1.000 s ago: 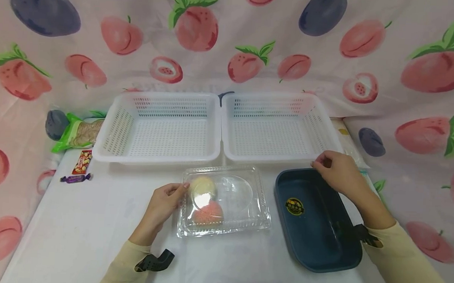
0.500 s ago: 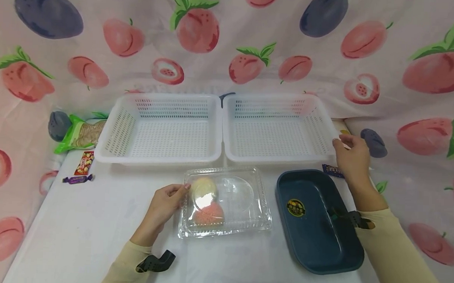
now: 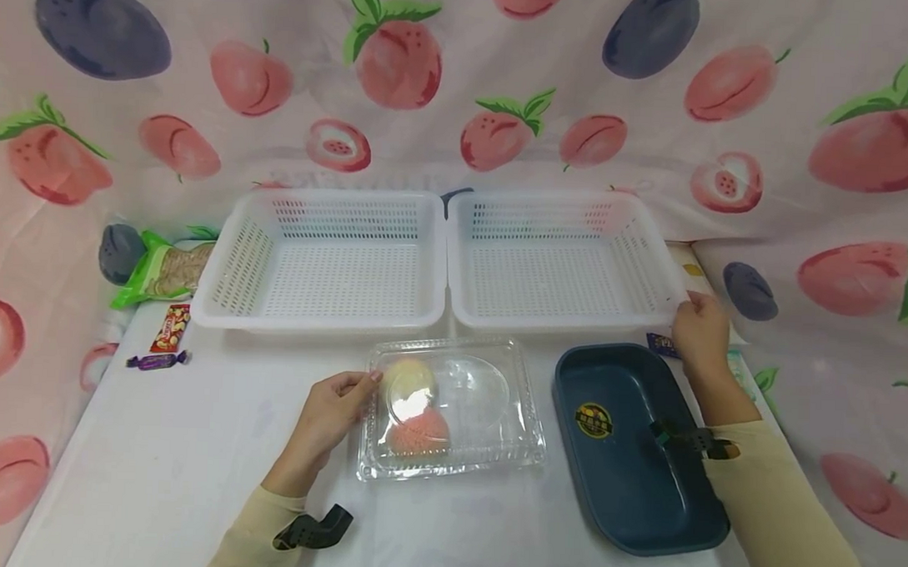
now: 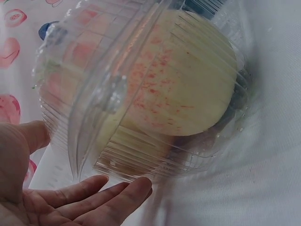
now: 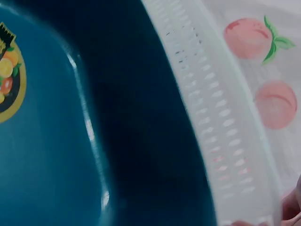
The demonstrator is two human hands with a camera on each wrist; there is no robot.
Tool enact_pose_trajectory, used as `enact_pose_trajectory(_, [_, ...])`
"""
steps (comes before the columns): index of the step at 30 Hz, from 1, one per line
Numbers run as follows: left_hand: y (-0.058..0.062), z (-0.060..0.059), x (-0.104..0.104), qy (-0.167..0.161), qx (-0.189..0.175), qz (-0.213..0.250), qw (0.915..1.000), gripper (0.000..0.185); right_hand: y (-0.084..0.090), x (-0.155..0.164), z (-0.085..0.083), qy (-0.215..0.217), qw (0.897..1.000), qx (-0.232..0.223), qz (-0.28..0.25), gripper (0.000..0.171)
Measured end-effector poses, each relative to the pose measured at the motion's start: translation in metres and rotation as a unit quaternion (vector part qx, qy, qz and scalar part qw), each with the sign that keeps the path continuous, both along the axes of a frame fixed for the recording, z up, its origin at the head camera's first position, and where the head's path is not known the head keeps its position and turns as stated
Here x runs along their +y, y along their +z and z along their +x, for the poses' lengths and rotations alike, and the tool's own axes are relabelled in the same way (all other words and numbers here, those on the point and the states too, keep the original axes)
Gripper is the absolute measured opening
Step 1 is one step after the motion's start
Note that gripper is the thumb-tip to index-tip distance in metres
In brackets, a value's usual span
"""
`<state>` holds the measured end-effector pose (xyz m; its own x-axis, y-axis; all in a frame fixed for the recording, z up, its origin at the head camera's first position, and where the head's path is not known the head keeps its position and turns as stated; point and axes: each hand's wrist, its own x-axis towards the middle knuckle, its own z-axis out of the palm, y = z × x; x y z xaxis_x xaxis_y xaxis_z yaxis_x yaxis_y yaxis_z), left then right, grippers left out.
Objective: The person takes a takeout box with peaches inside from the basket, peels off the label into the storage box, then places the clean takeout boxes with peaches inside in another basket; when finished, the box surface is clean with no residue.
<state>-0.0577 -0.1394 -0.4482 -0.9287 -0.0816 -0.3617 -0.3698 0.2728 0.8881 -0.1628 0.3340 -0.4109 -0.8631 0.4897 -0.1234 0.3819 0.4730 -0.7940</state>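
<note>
My left hand [image 3: 325, 421] holds the left edge of a clear plastic clamshell box [image 3: 487, 410], thumb at the rim. In the left wrist view, its fingers [image 4: 113, 197] reach along the side of the box. Two round fruits that look like peaches lie inside: a pale one [image 3: 407, 378] and a pink one [image 3: 419, 432]. My right hand [image 3: 702, 335] grips the front right corner of the right white basket [image 3: 565, 322]. Only bits of its fingers [image 5: 291, 214] show at that rim in the right wrist view. A dark blue basin [image 3: 635, 473] stands in front of it.
A second white basket [image 3: 317, 320] stands at the left. Beside it lie a green-edged bag [image 3: 172, 269], a red packet [image 3: 170, 328] and a purple-wrapped candy [image 3: 157, 361]. A dark blue packet [image 3: 662, 345] lies next to my right hand. Fruit-patterned cloth [image 3: 429, 149] rises behind.
My right hand has moved right from above the basin's far edge, then onto the basket's corner. The dark blue packet has come into view. My left hand stays at the box.
</note>
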Motion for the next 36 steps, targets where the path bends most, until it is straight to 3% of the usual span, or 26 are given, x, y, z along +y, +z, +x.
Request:
enact_pose_trajectory(16, [0.003,0.001,0.003,0.003,-0.005,-0.009,0.9999,0.048,-0.012,0.005,-0.004,-0.007,1.000,0.010,0.022,0.055])
enact_pose_trajectory(28, [0.009,0.024,0.009,-0.046,-0.040,0.020,0.9979,0.068,-0.010,0.000,-0.004,-0.016,0.999,0.014,0.030,0.054])
enact_pose_trajectory(36, [0.012,0.025,0.012,-0.056,-0.026,0.008,0.9980,0.047,-0.011,0.001,-0.004,-0.010,0.999,0.006,0.031,0.055])
